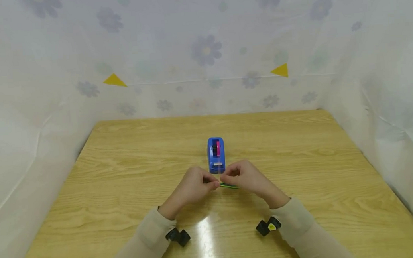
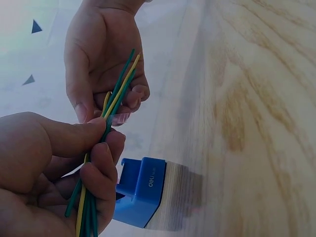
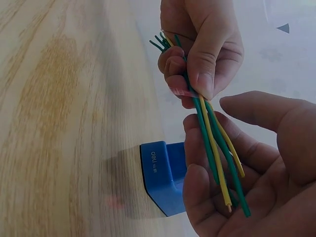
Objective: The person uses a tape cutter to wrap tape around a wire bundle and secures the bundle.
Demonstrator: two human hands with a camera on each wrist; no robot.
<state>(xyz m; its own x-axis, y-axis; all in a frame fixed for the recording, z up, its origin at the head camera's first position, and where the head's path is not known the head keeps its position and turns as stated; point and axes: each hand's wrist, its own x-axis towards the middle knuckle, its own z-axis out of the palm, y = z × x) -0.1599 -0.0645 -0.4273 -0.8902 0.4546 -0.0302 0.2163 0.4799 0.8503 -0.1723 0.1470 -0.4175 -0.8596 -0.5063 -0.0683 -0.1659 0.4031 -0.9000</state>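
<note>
Your left fingers (image 2: 101, 180) pinch green and yellow wires (image 2: 119, 91) beside clear tape (image 2: 120, 118); your right fingers (image 3: 200, 197), thumb apart, curve loosely by the wires' ends, near the blue tape dispenser (image 2: 148, 190).

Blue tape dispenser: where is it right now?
In the head view, the blue tape dispenser stands near the middle of the wooden table, just beyond the left hand and right hand.
</note>
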